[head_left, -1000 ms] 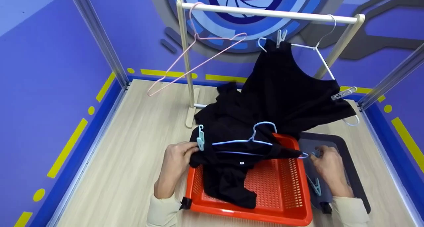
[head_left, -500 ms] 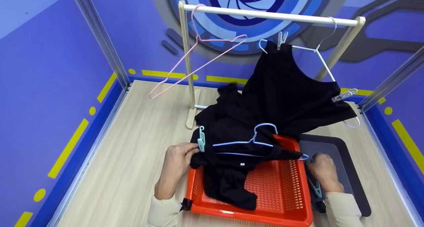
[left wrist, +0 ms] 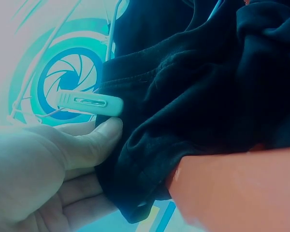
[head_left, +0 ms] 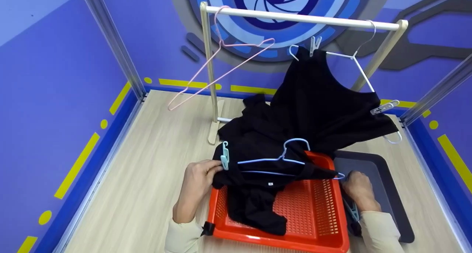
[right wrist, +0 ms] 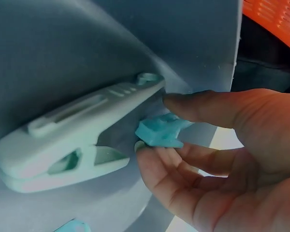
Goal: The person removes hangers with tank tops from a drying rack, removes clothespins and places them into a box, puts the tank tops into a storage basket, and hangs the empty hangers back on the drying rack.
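Note:
My left hand (head_left: 197,177) pinches the edge of a black garment (head_left: 254,208), its thumb lying on the cloth in the left wrist view. A pale teal clothespin (head_left: 224,156) sits on that edge just above the thumb. Inside the garment's neck is a light blue hanger (head_left: 260,159), whose right end pokes out past the basket rim. Beside that end, my right hand (head_left: 357,188) holds a small teal clothespin (right wrist: 159,130) between thumb and fingers, over the grey tray (head_left: 391,197). A larger pale clothespin (right wrist: 72,135) lies close by in the right wrist view.
An orange-red basket (head_left: 276,240) stands under the garment. Behind it, a rack (head_left: 306,17) carries a pink hanger (head_left: 221,76) at left and a white hanger (head_left: 363,74) with a clipped black top (head_left: 313,87). Blue walls (head_left: 55,83) enclose the sides and back.
My right hand has moved slightly left and down, closer to the hanger's right end, the small clothespin with it. The left hand keeps its hold on the garment.

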Demonstrator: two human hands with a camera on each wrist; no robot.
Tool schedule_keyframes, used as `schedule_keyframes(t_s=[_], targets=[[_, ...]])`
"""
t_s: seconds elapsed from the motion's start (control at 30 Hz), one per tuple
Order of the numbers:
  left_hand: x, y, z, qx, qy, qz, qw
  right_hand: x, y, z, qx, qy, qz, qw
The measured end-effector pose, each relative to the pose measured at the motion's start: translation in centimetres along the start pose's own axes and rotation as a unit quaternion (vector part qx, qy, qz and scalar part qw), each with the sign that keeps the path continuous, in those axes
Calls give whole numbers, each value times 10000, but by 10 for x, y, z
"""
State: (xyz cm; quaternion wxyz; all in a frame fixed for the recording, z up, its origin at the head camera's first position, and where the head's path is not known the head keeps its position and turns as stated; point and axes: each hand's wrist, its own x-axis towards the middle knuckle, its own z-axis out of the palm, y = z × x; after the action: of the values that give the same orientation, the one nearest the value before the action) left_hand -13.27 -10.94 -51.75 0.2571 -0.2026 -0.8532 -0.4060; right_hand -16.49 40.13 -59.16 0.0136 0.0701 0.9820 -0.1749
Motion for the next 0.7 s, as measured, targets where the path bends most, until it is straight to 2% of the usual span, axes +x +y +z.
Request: schedule_keyframes(t_s=[0.13, 0.27, 0.33, 0.4, 0.57, 0.7], targets=[[0, 0, 0, 6, -6, -14, 10000, 16, 30, 24, 10, 145, 27, 9999], [0, 0, 0, -12, -17, -16, 10000, 20, 41, 31, 83, 107, -42, 9999], [0, 0, 0, -10, -11, -18, 10000, 17, 35, 28, 17, 212, -8, 9998], [0, 0, 0, 5, -3, -10, 10000, 8, 21, 14, 108, 94, -45, 9999], [-1, 0, 1, 38, 15, 10, 10000, -17, -18, -21, 395, -170, 166, 9989], [0, 1, 0, 14, -19, -63, 10000, -27, -33, -35, 388, -62, 240, 9989]])
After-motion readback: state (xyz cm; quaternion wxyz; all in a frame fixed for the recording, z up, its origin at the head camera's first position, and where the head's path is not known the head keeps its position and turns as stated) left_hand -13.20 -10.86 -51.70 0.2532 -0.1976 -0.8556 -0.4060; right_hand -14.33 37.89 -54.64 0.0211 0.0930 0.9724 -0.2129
